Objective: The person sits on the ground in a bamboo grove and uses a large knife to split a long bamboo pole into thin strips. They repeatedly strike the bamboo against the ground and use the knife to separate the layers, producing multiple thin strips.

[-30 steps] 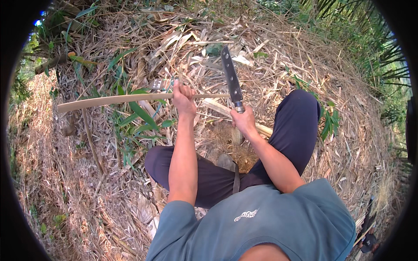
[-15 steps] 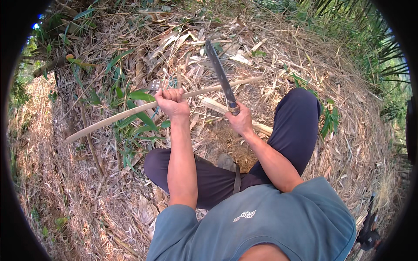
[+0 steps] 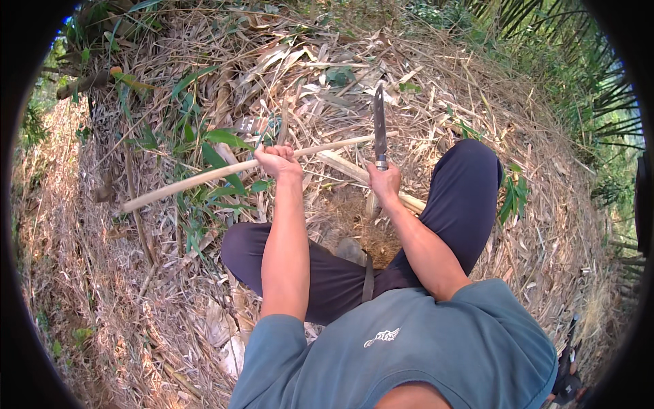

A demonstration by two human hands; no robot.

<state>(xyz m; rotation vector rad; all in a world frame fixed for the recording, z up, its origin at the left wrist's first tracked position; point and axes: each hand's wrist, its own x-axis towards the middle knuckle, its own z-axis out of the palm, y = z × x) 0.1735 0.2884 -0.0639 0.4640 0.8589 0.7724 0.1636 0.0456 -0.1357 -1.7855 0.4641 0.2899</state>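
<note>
Strip [image 3: 194, 183] is lying beyond the shirt [image 3: 436, 327] and the dark trousers [image 3: 323, 279] of the seated person, clenched in the curled fingers of the left hand [image 3: 278, 161]. Its longer part is reaching out to the person's left and slightly back toward them; the rest is running right and away, crossing the knife [image 3: 379, 123]. The right hand [image 3: 385, 181] is grasping the knife by its handle, fingers wrapped round it, with the dark blade pointing away.

The strip is showing pale tan, long, slim and gently bowed, looking broader at its left end and tapering to the right. A wider pale stick [image 3: 347, 168] is lying on the litter just beyond the right hand.

The left fingers are hiding a short stretch of the strip, and the blade is covering a bit near its thin end; whether blade and strip are touching, I cannot tell. The right hand is hiding much of the handle. Farther out, green leaves [image 3: 227, 139] are standing near a dark marked piece [image 3: 253, 125], hard to make out.
</note>
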